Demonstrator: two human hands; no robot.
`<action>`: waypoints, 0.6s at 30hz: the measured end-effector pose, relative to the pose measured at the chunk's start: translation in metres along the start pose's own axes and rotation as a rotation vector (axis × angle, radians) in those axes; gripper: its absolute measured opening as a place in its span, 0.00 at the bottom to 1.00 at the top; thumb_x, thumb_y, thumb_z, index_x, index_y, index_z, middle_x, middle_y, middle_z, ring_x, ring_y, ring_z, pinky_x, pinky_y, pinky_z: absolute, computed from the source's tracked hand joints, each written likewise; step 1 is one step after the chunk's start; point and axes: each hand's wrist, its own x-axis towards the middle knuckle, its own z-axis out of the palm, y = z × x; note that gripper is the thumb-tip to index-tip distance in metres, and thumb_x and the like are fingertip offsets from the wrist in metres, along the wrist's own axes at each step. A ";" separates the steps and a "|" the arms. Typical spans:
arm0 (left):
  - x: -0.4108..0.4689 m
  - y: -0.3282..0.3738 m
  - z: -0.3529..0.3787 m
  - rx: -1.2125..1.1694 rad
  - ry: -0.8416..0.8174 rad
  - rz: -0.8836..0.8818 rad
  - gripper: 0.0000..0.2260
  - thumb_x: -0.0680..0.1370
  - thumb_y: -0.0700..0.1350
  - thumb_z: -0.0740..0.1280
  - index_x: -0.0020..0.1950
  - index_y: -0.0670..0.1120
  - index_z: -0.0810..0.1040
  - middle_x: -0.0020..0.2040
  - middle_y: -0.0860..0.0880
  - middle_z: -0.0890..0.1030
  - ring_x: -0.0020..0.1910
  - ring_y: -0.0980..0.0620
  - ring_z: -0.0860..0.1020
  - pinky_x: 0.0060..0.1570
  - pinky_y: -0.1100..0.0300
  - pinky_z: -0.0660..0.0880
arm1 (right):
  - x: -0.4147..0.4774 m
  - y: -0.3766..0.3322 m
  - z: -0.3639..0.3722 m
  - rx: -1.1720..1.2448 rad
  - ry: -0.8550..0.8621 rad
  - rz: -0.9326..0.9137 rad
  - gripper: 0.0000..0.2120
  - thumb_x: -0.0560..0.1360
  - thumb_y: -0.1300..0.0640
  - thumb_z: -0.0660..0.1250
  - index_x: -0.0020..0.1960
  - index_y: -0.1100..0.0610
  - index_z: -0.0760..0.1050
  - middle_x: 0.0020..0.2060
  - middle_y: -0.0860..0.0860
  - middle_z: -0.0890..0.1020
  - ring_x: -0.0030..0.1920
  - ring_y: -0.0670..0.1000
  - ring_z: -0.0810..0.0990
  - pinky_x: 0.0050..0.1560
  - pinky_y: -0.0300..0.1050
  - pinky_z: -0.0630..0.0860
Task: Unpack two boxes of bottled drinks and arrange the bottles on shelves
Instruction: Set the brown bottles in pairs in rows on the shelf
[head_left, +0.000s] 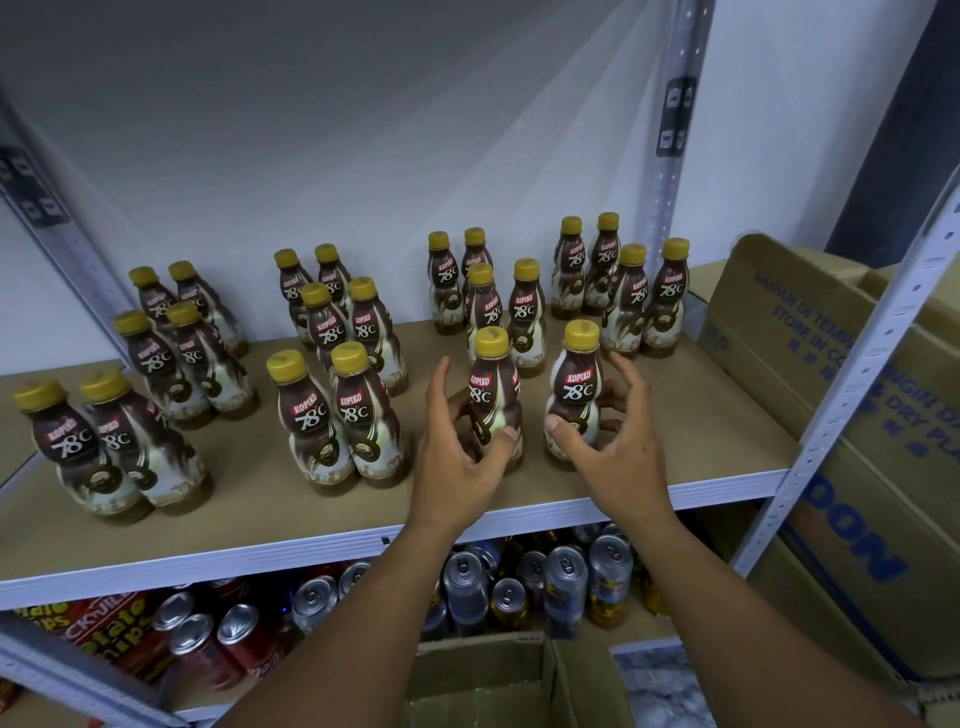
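Upright drink cans with silver tops cluster low in the view, with red cans to their left. Red potato chips packs lie further left. A white wall stands behind, and marbled floor shows at lower right.

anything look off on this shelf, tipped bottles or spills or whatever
Nothing stands out. Every bottle on the shelf stands upright with its cap on, and no spill shows. Only the front two stand apart: the left bottle in the left hand and the right bottle in the right hand.
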 end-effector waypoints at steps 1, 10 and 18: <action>0.001 -0.002 0.000 0.006 -0.005 0.000 0.41 0.78 0.39 0.73 0.83 0.55 0.53 0.63 0.67 0.75 0.63 0.70 0.75 0.61 0.69 0.72 | 0.000 0.000 0.000 0.000 -0.004 -0.006 0.42 0.70 0.49 0.80 0.75 0.37 0.59 0.61 0.35 0.74 0.60 0.37 0.76 0.60 0.46 0.78; 0.001 -0.002 0.002 -0.008 0.007 -0.002 0.43 0.76 0.41 0.76 0.83 0.56 0.52 0.61 0.56 0.81 0.61 0.62 0.79 0.57 0.69 0.74 | 0.001 0.003 0.001 0.010 -0.019 -0.019 0.42 0.70 0.54 0.80 0.75 0.38 0.59 0.59 0.35 0.75 0.57 0.35 0.77 0.54 0.37 0.77; 0.003 0.000 0.000 0.019 -0.009 -0.036 0.49 0.71 0.50 0.81 0.82 0.61 0.52 0.55 0.84 0.71 0.58 0.77 0.73 0.53 0.76 0.70 | 0.001 0.004 0.000 -0.006 -0.017 -0.003 0.41 0.70 0.52 0.79 0.74 0.35 0.60 0.61 0.38 0.76 0.59 0.40 0.78 0.57 0.51 0.80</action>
